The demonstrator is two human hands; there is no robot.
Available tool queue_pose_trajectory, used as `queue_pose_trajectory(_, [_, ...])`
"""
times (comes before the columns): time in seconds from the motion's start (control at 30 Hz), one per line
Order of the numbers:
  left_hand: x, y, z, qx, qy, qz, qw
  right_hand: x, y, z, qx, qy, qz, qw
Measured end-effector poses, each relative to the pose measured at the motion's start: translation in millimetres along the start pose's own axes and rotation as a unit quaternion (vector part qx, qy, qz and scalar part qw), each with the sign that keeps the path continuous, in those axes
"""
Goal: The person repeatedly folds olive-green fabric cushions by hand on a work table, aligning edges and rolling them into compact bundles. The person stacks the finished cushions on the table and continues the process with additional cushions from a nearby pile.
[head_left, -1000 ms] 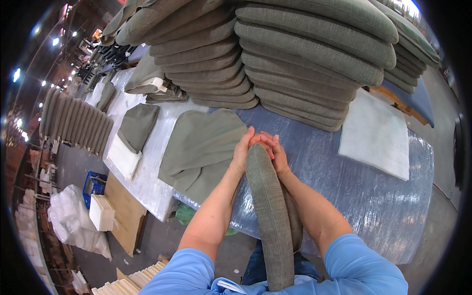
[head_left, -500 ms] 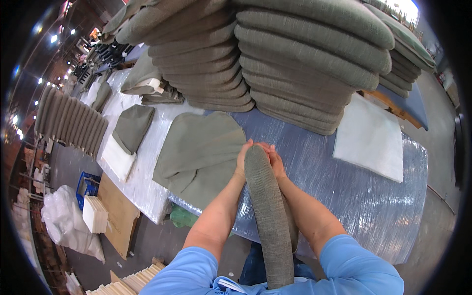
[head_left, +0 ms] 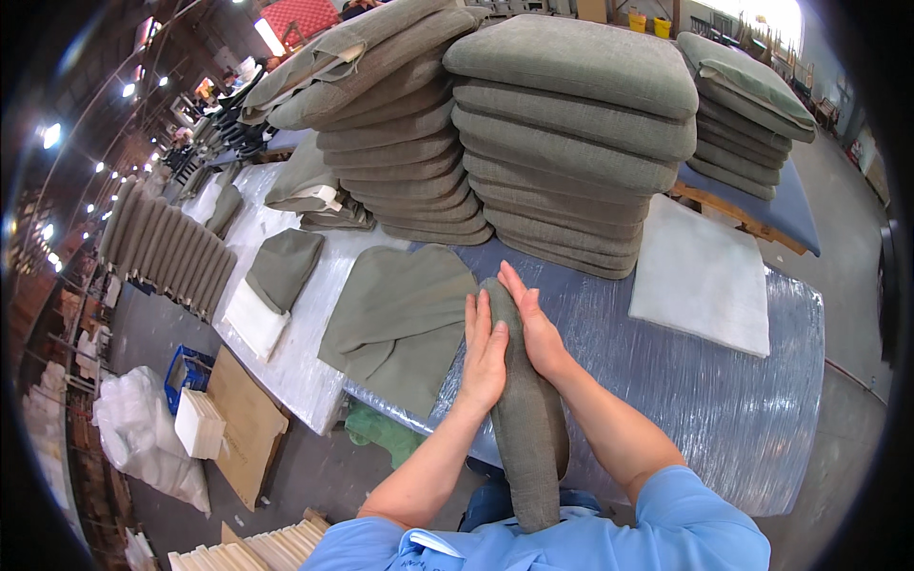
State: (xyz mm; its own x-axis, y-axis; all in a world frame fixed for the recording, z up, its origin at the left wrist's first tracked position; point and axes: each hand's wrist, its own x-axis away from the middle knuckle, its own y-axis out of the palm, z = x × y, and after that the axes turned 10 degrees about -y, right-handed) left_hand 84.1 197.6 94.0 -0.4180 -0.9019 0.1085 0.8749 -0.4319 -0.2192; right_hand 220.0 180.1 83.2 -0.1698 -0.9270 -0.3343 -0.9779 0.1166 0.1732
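A grey-green fabric seat cushion point(head_left: 528, 419) stands on its edge in front of me, its near end close to my body. My left hand point(head_left: 486, 362) lies flat along its left side near the far end, fingers stretched out. On the opposite side my right hand point(head_left: 535, 328) rests its palm against the cushion, its straight fingers pointing forward past the end. Neither hand is wrapped round it. A loose grey-green fabric cover point(head_left: 400, 309) is spread on the table just left of my left hand.
Tall stacks of matching cushions point(head_left: 571, 124) rise at the back of the plastic-wrapped table point(head_left: 685, 419). A white padding sheet point(head_left: 705, 276) lies at the right. Further left are a folded cover point(head_left: 286, 266), a row of upright cushions point(head_left: 167, 243), a cardboard sheet point(head_left: 243, 419) and a white bag point(head_left: 148, 428).
Both hands have come back from the cushion's far tip and now lie flat against its two sides. My view has tilted up, showing the tops of the stacks.
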Motion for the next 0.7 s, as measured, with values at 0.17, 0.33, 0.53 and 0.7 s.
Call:
queue_pose_trajectory(0.17, [15.2,2.1,-20.7,-0.036,-0.004,0.018,0.999,8.1,-6.3,18.5,-0.009,0.006,-0.003,1.0])
queue_pose_trajectory(0.33, [-6.1,2.4,-20.0,0.113,0.015,0.003,0.993,32.8,-1.9,49.9,-0.098,0.04,0.015,0.994])
queue_pose_trajectory(0.53, [36.1,16.3,-26.6,0.301,-0.177,-0.052,0.936,81.7,-7.6,46.4,-0.158,0.106,0.044,0.981])
queue_pose_trajectory(0.7, [108.4,40.3,-17.8,0.259,-0.032,-0.066,0.963,111.6,-1.3,-16.6,-0.138,0.1,0.056,0.984])
